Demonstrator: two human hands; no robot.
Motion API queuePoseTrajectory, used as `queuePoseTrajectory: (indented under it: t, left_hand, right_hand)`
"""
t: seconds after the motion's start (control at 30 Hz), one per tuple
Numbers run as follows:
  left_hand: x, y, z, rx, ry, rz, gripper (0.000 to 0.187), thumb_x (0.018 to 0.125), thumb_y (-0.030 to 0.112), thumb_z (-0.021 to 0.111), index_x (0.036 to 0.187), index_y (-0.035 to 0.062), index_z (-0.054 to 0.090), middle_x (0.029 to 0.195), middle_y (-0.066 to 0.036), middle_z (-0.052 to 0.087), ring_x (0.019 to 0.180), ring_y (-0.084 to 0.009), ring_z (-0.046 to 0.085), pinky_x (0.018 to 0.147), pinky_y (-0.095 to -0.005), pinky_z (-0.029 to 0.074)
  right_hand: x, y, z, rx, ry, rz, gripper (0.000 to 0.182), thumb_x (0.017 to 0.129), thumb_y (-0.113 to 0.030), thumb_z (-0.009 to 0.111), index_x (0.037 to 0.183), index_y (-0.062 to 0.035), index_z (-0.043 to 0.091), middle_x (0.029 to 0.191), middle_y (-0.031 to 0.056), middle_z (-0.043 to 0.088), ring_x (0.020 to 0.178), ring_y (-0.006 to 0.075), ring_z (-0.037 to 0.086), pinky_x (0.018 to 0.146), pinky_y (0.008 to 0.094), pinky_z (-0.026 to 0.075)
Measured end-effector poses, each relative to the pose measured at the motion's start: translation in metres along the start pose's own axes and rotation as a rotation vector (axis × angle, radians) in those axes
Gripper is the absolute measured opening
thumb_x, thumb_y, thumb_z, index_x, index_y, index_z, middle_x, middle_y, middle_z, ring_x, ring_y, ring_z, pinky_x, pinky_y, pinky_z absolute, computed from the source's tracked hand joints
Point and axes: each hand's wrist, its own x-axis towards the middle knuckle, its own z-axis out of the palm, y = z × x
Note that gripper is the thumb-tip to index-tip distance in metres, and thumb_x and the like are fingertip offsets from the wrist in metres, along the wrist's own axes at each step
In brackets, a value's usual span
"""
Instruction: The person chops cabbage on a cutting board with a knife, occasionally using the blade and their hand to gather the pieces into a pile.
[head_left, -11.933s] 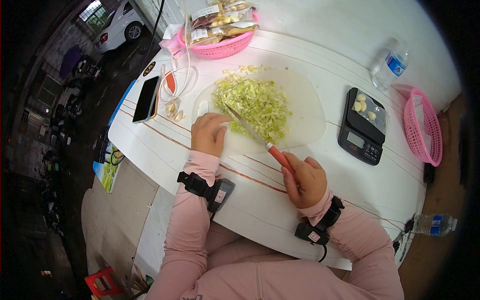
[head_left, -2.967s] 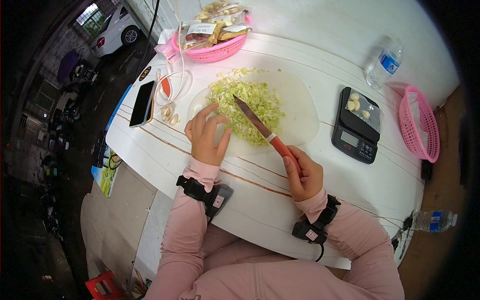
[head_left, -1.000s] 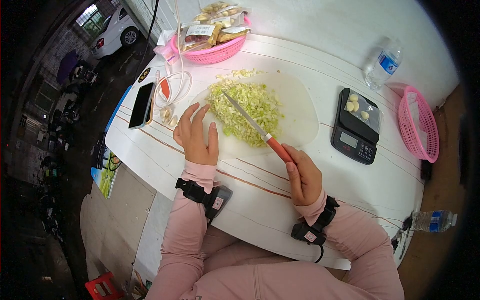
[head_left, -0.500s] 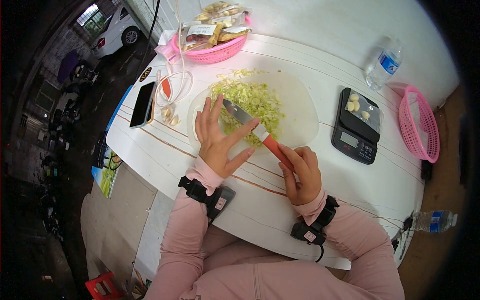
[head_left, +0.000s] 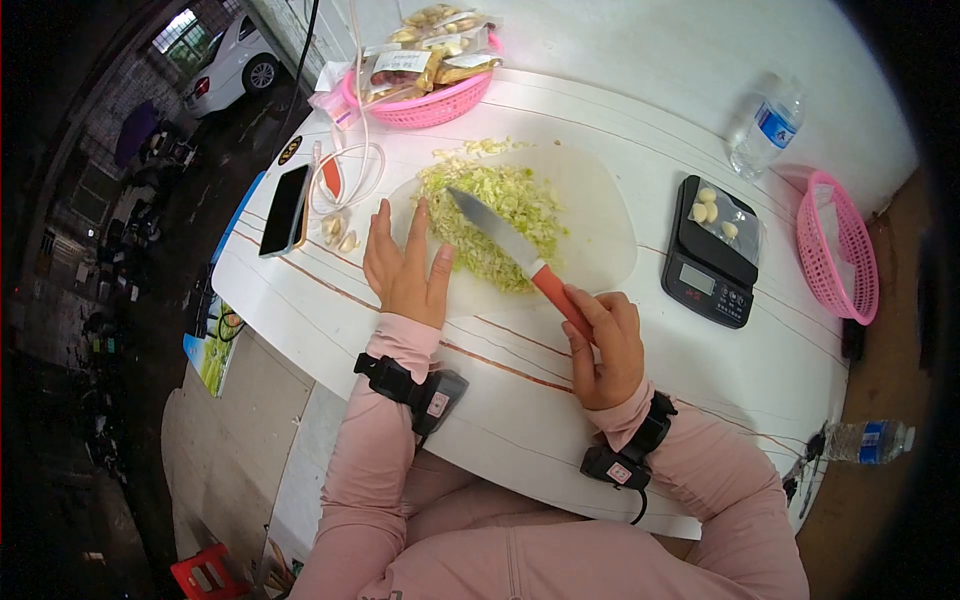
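My right hand [head_left: 606, 345] is wrapped round the red handle of a knife [head_left: 505, 232]. Its blade points up and left, over a pile of chopped pale-green vegetable [head_left: 520, 205]. The pile is spread on a translucent white cutting board [head_left: 605, 225]. At the board's left edge is my left hand [head_left: 408, 268], fingers spread and holding nothing, apart from the blade. Garlic cloves [head_left: 340, 234] lie on the table just left of that hand.
A phone [head_left: 287, 210] and white cable [head_left: 370, 165] lie at left. A pink basket of packets [head_left: 435, 108] stands behind. To the right are a black scale [head_left: 712, 265] with peeled cloves in a bag, another pink basket [head_left: 838, 250] and a water bottle [head_left: 768, 130].
My left hand has drawn away from the knife blade, moving left and slightly down. The knife stays in my right hand, its blade now uncovered over the pile.
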Motion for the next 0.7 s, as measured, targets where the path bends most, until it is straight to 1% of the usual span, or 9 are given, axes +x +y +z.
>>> queuePoseTrajectory:
  t: [0.07,0.1,0.17,0.2,0.27,0.4,0.5,0.57,0.7]
  left_hand:
    - [0.002,-0.005,0.004,-0.104,0.065,0.058,0.048,0.101,0.033,0.045,0.145,0.0152,0.045,0.152,-0.020,0.030,0.141,-0.0379,0.025,0.114,-0.0475,0.017]
    - [0.002,-0.006,0.003,-0.104,0.065,0.058,0.048,0.101,0.033,0.045,0.145,0.0152,0.045,0.152,-0.020,0.030,0.141,-0.0379,0.025,0.114,-0.0475,0.017]
    - [0.005,-0.002,-0.004,-0.321,0.043,0.098,0.036,0.099,0.020,0.050,0.134,0.0110,0.057,0.135,-0.018,0.053,0.129,-0.0321,0.045,0.106,-0.0386,0.035]
    - [0.005,0.000,-0.009,-0.321,0.043,0.098,0.036,0.099,0.020,0.050,0.134,0.0110,0.057,0.135,-0.018,0.053,0.129,-0.0321,0.045,0.106,-0.0386,0.035]
    - [0.004,0.004,-0.018,-0.305,0.070,0.066,0.022,0.093,0.007,0.062,0.114,0.0024,0.069,0.108,-0.014,0.068,0.101,-0.0219,0.064,0.087,-0.0282,0.049]
    - [0.001,0.003,-0.012,-0.465,0.178,-0.060,0.013,0.087,0.003,0.070,0.099,0.0008,0.073,0.088,-0.009,0.071,0.080,-0.0149,0.065,0.074,-0.0259,0.051]
    - [-0.001,-0.001,-0.010,-0.489,0.108,-0.105,0.008,0.087,0.006,0.071,0.093,0.0008,0.071,0.080,-0.006,0.069,0.070,-0.0105,0.060,0.067,-0.0245,0.049]
    - [-0.001,-0.005,-0.010,-0.440,-0.060,-0.295,0.006,0.087,0.006,0.071,0.085,0.0015,0.069,0.072,-0.004,0.065,0.065,-0.0082,0.054,0.061,-0.0225,0.044]
    - [0.000,0.006,-0.013,-0.424,-0.047,-0.172,0.012,0.088,0.008,0.070,0.081,0.0007,0.063,0.068,-0.007,0.058,0.057,-0.0145,0.051,0.054,-0.0290,0.042]
  right_hand:
    - [0.000,0.000,0.001,-0.003,0.027,0.022,0.045,0.081,0.001,0.064,0.125,-0.0017,0.058,0.090,0.0151,0.055,0.078,0.0317,0.050,0.074,0.0379,0.041]
    - [0.000,0.000,0.001,-0.006,0.041,0.037,0.045,0.082,0.000,0.064,0.127,-0.0017,0.057,0.092,0.0157,0.055,0.080,0.0322,0.051,0.076,0.0381,0.041]
    - [0.000,0.000,0.000,-0.009,0.054,0.052,0.046,0.083,0.000,0.064,0.128,-0.0018,0.056,0.094,0.0163,0.055,0.083,0.0328,0.052,0.078,0.0382,0.041]
    - [-0.001,-0.001,-0.001,0.012,0.040,0.063,0.045,0.083,0.000,0.063,0.127,-0.0017,0.056,0.095,0.0167,0.055,0.084,0.0326,0.052,0.079,0.0379,0.041]
    - [-0.001,-0.001,-0.001,0.034,0.026,0.074,0.044,0.084,-0.001,0.063,0.127,-0.0017,0.056,0.096,0.0171,0.056,0.085,0.0325,0.052,0.080,0.0375,0.041]
    - [-0.001,0.000,-0.001,0.059,0.025,0.067,0.043,0.084,0.000,0.062,0.127,-0.0010,0.056,0.097,0.0170,0.057,0.084,0.0317,0.052,0.079,0.0370,0.041]
    - [-0.001,-0.001,0.000,0.066,0.024,0.067,0.042,0.084,0.000,0.062,0.126,-0.0006,0.056,0.097,0.0169,0.057,0.084,0.0314,0.052,0.079,0.0369,0.041]
    - [-0.001,-0.001,-0.001,0.070,0.024,0.069,0.042,0.084,0.000,0.062,0.126,-0.0004,0.056,0.097,0.0168,0.057,0.084,0.0314,0.052,0.079,0.0369,0.041]
    - [0.000,0.000,0.000,0.098,0.015,0.061,0.041,0.085,0.000,0.062,0.126,0.0005,0.056,0.095,0.0168,0.056,0.082,0.0314,0.052,0.077,0.0367,0.041]
